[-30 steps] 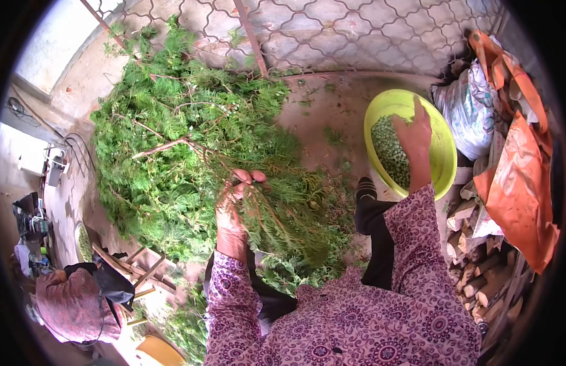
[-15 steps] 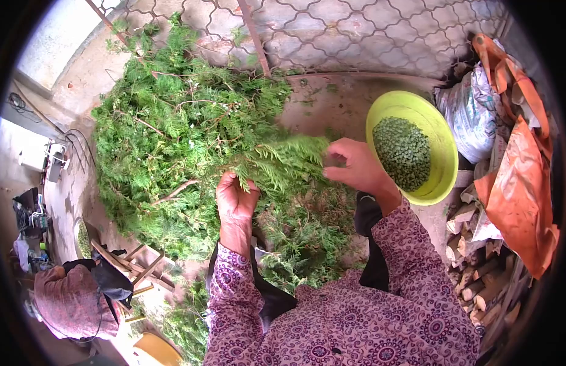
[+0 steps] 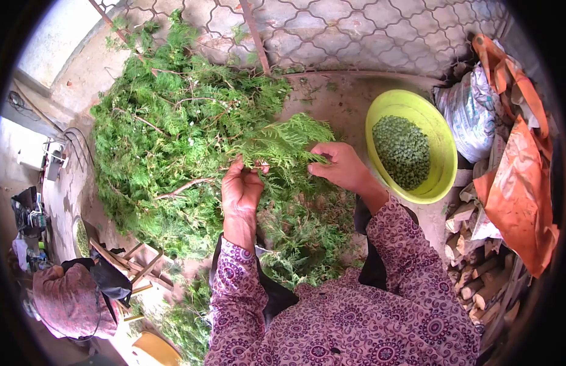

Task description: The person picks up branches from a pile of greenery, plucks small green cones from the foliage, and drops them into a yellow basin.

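My left hand (image 3: 243, 192) pinches the stem end of a green, feathery conifer sprig (image 3: 286, 143), holding it up over the pile. My right hand (image 3: 344, 169) has its thumb and fingers closed on the sprig's right edge; anything small between the fingertips is hidden. A large heap of cut conifer branches (image 3: 155, 146) spreads beneath and to the left of the sprig. Right of my right hand stands a yellow-green basin (image 3: 443, 131), partly filled with small green cones (image 3: 402, 152).
A wire mesh (image 3: 356, 36) runs along the back wall. White sacks (image 3: 469, 116), an orange sheet (image 3: 518, 195) and stacked firewood (image 3: 484, 283) line the right side. At lower left are another person (image 3: 75, 299), a wooden stool (image 3: 145, 268) and a yellow tub (image 3: 155, 351).
My right hand has moved left and slightly down, from beside the sprig's tip onto its edge. My left hand has shifted slightly right, and the sprig is tilted up more.
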